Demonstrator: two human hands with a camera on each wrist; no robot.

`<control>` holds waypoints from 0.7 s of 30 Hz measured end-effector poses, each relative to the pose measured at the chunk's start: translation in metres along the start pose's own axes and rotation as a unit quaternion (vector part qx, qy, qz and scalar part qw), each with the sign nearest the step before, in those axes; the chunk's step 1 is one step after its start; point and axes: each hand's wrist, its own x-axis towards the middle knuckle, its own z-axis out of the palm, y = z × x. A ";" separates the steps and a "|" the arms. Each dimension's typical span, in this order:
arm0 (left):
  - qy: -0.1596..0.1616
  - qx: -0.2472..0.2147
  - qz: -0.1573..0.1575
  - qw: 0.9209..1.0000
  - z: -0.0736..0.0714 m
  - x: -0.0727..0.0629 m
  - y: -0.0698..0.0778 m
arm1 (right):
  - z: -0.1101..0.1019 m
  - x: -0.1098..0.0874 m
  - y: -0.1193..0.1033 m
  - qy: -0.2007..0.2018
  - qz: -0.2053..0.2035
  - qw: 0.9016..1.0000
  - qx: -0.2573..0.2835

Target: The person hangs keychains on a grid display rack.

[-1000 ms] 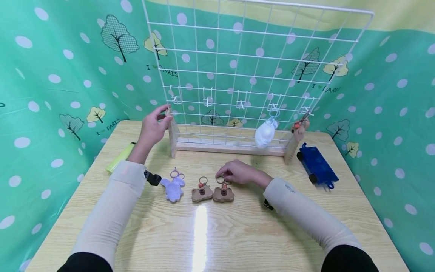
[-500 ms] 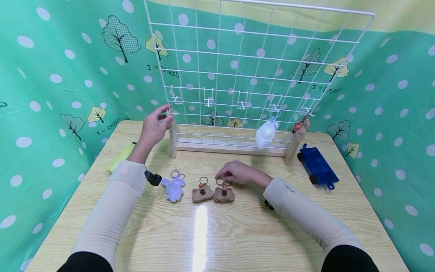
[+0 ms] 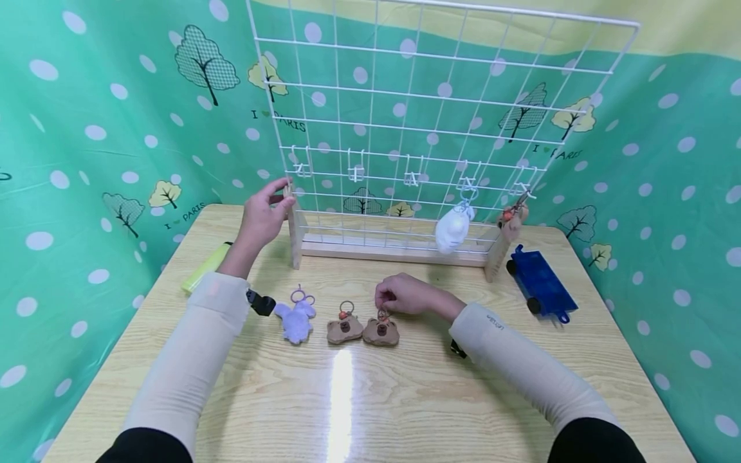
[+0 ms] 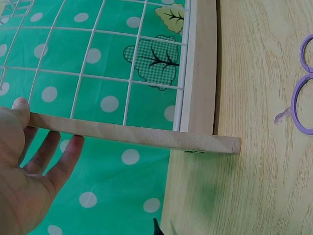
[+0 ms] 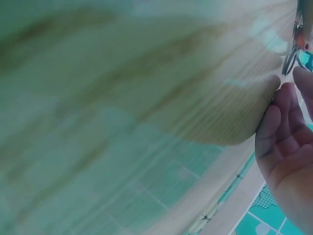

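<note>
My left hand [image 3: 263, 215] grips the top of the wooden side post [image 4: 132, 136] of a white wire grid rack [image 3: 405, 103], thumb on one side and fingers on the other. At the table's middle my right hand [image 3: 405, 294] pinches the metal ring of a brown plush keychain [image 3: 381, 332], whose plush part lies on the table. In the right wrist view the fingertips [image 5: 284, 90] are right at the ring [image 5: 289, 62]. Beside it lie a matching brown plush keychain [image 3: 344, 328] and a lilac plush keychain [image 3: 296, 320].
Several white hooks [image 3: 356, 172] line the rack. A white plush keychain [image 3: 453, 228] hangs from one, and a brown keychain [image 3: 511, 222] from the rightmost. A blue toy cart [image 3: 542, 283] stands at the right, a yellow-green object [image 3: 205, 269] at the left. Patterned cloth surrounds the table [image 3: 278, 399].
My right hand has shifted slightly right, and the right brown keychain's ring, earlier flat and round in view, now appears narrow at the fingertips. The left hand keeps its place on the post.
</note>
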 end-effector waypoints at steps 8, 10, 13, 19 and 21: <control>0.002 -0.001 0.009 1.000 0.001 -0.001 0.001 | 0.000 -0.002 -0.001 -0.012 0.002 1.000 0.012; 0.003 -0.003 0.009 1.000 0.001 -0.001 0.001 | 0.000 -0.002 0.000 -0.015 -0.002 1.000 0.010; 0.002 -0.007 0.007 1.000 0.001 -0.001 0.002 | 0.000 -0.003 0.001 -0.019 -0.008 1.000 0.009; 0.000 -0.007 0.007 1.000 0.001 -0.001 0.002 | -0.001 -0.004 0.001 -0.023 -0.018 0.999 0.014; 0.000 -0.007 0.006 1.000 0.001 -0.001 0.002 | -0.001 -0.005 0.001 -0.024 -0.020 0.999 0.015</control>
